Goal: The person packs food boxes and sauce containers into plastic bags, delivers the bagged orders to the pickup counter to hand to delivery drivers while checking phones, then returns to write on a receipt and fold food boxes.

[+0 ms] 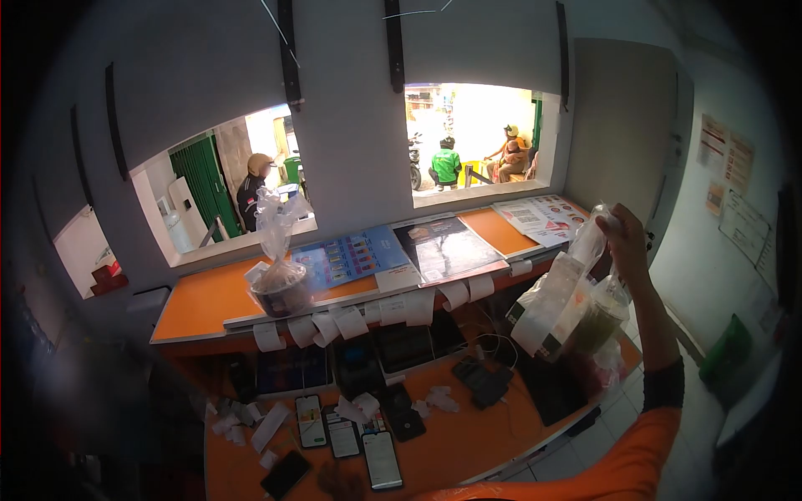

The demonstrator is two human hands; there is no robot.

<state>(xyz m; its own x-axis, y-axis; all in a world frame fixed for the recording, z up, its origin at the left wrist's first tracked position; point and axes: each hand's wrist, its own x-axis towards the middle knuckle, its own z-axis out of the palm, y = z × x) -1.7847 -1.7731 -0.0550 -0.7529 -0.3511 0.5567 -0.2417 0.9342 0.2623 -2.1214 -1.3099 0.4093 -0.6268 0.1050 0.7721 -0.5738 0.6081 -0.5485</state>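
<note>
Raised at the right, my right hand (pixel 625 242) is closed on the gathered top of a clear plastic bag (pixel 576 288). The bag hangs over the right end of the counter, and a cup with something green (pixel 603 313) shows through the plastic. A long white paper slip (pixel 555 284) is against its front. Low in the view, a dark shape that looks like my left hand (pixel 338 480) lies in shadow close to a lit phone (pixel 383 459); its fingers cannot be made out.
An orange ledge (pixel 196 301) carries a knotted plastic bag with a tub (pixel 282 288) and printed menus (pixel 443 248). Receipts (pixel 393 311) hang from its edge. Below are several phones (pixel 310 420), paper scraps and a card terminal (pixel 482 380). People (pixel 446 161) are outside the windows.
</note>
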